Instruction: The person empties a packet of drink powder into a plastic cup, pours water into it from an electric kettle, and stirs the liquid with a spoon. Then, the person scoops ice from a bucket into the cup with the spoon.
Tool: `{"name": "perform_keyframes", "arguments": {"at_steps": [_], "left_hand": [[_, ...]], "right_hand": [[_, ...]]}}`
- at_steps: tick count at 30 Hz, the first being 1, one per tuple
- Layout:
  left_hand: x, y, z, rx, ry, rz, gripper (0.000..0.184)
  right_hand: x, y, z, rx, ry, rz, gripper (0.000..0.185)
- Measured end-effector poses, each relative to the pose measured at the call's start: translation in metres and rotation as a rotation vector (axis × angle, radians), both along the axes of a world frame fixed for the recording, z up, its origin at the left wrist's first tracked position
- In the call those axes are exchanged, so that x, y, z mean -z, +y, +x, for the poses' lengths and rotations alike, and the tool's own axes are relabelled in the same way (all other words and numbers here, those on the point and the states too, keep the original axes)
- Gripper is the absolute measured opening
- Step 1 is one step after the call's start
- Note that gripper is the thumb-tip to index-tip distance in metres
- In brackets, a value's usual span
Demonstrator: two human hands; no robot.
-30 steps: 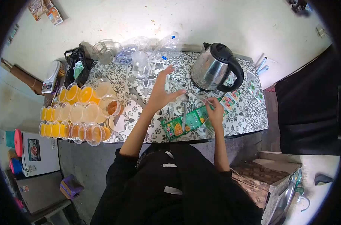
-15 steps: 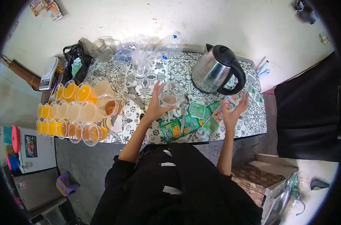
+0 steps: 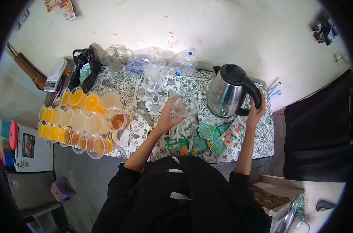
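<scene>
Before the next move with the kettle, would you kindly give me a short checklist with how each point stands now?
1. Clear cup steadied: ok, the left hand curls around its left side.
2. Right hand on the kettle: ok, at the handle; firmness cannot tell.
3. Lid shut: ok, it appears seated.
4. Water inside, and how hot: cannot tell.
5. Spout over the cup: not ok, it is off to the right and farther back.
6. Spoon outside the cup: ok.
</scene>
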State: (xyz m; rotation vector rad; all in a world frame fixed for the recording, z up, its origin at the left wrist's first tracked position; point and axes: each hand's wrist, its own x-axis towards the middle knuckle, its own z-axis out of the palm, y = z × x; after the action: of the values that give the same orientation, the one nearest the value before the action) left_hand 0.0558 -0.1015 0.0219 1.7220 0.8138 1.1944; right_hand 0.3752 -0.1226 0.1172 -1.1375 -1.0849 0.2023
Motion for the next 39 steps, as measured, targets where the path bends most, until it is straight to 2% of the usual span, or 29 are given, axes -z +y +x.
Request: {"name": "perform_keyframes", "arguments": {"at_steps": [6,11,15,20,25,29,34,36,39], "left_hand": [[0.001,0.011,0.017,-0.006,-0.092,-0.133,0.09],[0.009,0.019,0.025,-0.009,-0.122,-0.139,0.09],[0.002,0.013,0.025,0.034,-0.193,-0.142,0.09],[0.003,0.012,0.019,0.013,-0.06,-0.087,0.09],[0.002,0.008,0.019,0.029,-0.003,-0.05,0.092],[0.003,0.005,0.024,0.026,-0.105,-0.094,0.091],[0.005,0.002,0.024,0.015,-0.182,-0.15,0.089],[0.006,0.003,0.021,0.035,-0.078,-0.094,0.09],[0.006,0.001,0.023,-0.043,-0.087,-0.054,0.088]], "right_hand": [[-0.049,-0.003,0.001,-0.086,-0.149,-0.153,0.044],[-0.085,-0.003,-0.011,-0.166,-0.271,-0.235,0.044],[-0.107,-0.007,-0.027,-0.274,-0.493,-0.269,0.049],[-0.142,-0.014,-0.052,-0.377,-0.752,-0.359,0.05],[-0.155,-0.015,-0.066,-0.376,-0.845,-0.412,0.051],[-0.165,-0.016,-0.073,-0.398,-0.984,-0.499,0.053],[-0.163,-0.013,-0.075,-0.39,-0.989,-0.465,0.057],[-0.16,-0.012,-0.073,-0.378,-0.963,-0.445,0.06],[-0.159,-0.011,-0.073,-0.372,-0.964,-0.399,0.06]]}}
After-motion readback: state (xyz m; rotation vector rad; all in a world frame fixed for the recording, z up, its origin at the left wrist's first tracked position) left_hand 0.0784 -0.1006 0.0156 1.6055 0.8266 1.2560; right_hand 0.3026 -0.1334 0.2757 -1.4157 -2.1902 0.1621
